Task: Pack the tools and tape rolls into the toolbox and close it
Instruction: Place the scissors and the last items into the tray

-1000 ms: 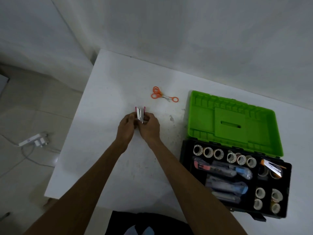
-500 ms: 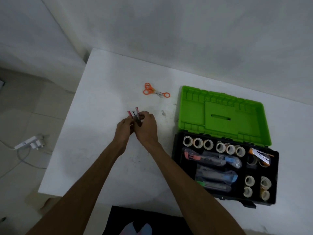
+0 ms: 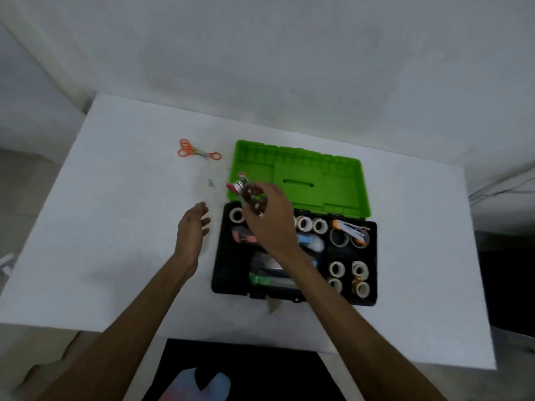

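My right hand (image 3: 267, 215) grips a small pink-and-metal tool (image 3: 238, 185) and holds it over the back left corner of the black toolbox (image 3: 373, 256). The box stands open with its green lid (image 3: 298, 178) folded back. Inside lie several tape rolls (image 3: 335, 269), utility knives (image 3: 311, 243) and an orange-handled tool (image 3: 348, 228). My left hand (image 3: 192, 231) hovers empty above the table, just left of the box, fingers relaxed. Orange scissors (image 3: 198, 151) lie on the table at the back, left of the lid.
The white table (image 3: 115, 227) stands against a white wall, with its left edge dropping to a tiled floor. A small dark smudge (image 3: 210, 183) marks the tabletop near the lid. A dark object (image 3: 506, 285) stands right of the table.
Both hands held the pink tool together left of the box. Now my right hand alone carries it rightward over the toolbox, and my left hand has let go.
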